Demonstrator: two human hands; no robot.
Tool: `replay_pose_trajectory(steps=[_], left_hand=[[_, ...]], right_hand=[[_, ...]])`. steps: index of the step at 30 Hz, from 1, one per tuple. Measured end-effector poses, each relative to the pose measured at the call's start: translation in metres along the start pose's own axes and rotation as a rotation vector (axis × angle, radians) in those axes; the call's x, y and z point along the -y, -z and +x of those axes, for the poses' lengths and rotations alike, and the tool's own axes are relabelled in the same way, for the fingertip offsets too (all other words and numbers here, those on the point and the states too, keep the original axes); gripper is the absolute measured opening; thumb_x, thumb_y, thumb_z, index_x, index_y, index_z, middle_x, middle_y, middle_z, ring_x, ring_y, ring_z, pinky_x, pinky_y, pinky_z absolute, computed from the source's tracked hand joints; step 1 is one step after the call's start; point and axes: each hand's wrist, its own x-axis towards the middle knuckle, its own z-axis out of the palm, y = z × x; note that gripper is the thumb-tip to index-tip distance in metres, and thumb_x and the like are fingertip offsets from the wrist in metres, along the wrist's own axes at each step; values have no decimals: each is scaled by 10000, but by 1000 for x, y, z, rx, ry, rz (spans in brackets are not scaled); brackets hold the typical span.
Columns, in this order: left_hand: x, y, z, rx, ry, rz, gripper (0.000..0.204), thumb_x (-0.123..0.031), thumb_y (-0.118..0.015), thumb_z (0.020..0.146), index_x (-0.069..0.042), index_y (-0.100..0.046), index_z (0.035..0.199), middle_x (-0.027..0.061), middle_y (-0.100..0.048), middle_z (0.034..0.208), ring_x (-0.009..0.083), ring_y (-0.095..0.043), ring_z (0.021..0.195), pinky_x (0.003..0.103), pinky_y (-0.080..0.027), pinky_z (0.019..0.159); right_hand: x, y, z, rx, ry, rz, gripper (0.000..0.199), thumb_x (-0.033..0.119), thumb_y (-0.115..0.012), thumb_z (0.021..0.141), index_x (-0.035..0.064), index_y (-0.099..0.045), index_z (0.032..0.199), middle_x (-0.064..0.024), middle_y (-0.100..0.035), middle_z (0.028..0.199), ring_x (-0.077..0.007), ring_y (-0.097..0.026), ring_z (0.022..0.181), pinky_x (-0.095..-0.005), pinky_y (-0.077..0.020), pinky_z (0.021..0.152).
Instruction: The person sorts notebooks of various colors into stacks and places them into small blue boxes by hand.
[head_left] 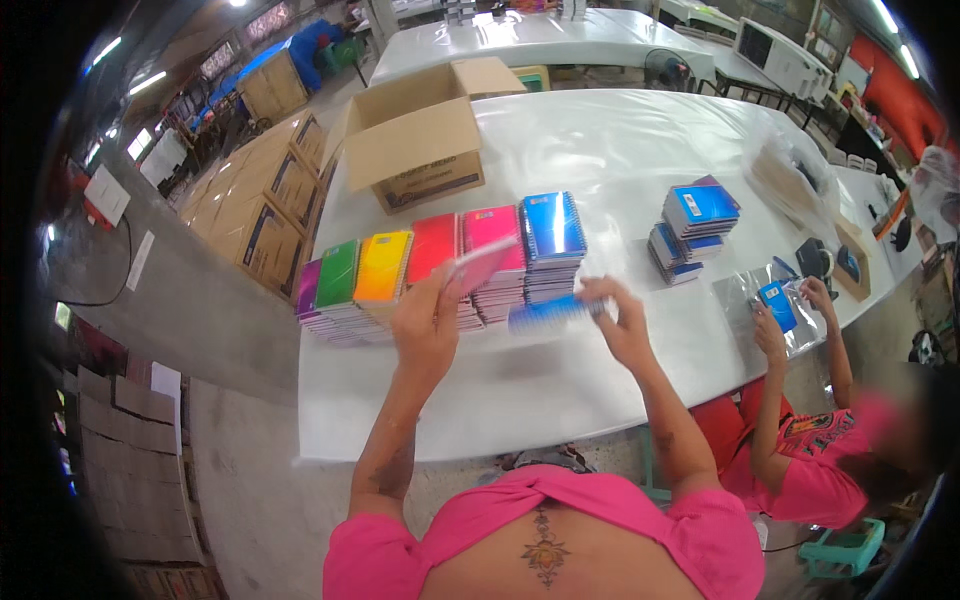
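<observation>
My left hand [425,325] is closed on a pink notebook [482,264], tilted over the front of the stacks. In my right hand [624,322] is a blue spiral notebook [545,314], smeared by motion and held by one end just in front of the blue stack. Beyond both hands, stacks of small spiral notebooks stand side by side: purple [308,288], green [337,273], yellow [383,266], red [435,240], pink [490,226] and blue [553,224]. The held notebooks partly hide the red and pink stacks.
Behind the stacks sits an open cardboard box [420,150]. More blue notebooks [702,205] are piled to the right on the white table [480,395]. At far right a co-worker's hands [768,332] hold a blue notebook over clear plastic. Closed cartons [262,205] stand left, beside a pillar.
</observation>
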Motion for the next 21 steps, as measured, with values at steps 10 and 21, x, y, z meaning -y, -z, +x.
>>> replay_pose_trajectory(steps=[10,21], left_hand=[[88,-26,-227,714,-374,-5,417,-264,-716,850,-87,-637,1219,94,-625,1273,280,-565,1242,537,-403,1061],[138,49,-40,54,-219,575,497,-71,-571,868,-9,-520,1358,190,-649,1177,343,-609,1125,485,-441,998]], right_hand=[[-66,-99,-92,354,-270,-226,478,-155,-529,679,47,-655,1093,-179,-618,1194,-359,-582,1107,-433,-452,980],[23,-217,83,39,404,-747,450,39,-676,770,75,-617,1215,-76,-640,1166,-279,-563,1129,-430,-429,945]])
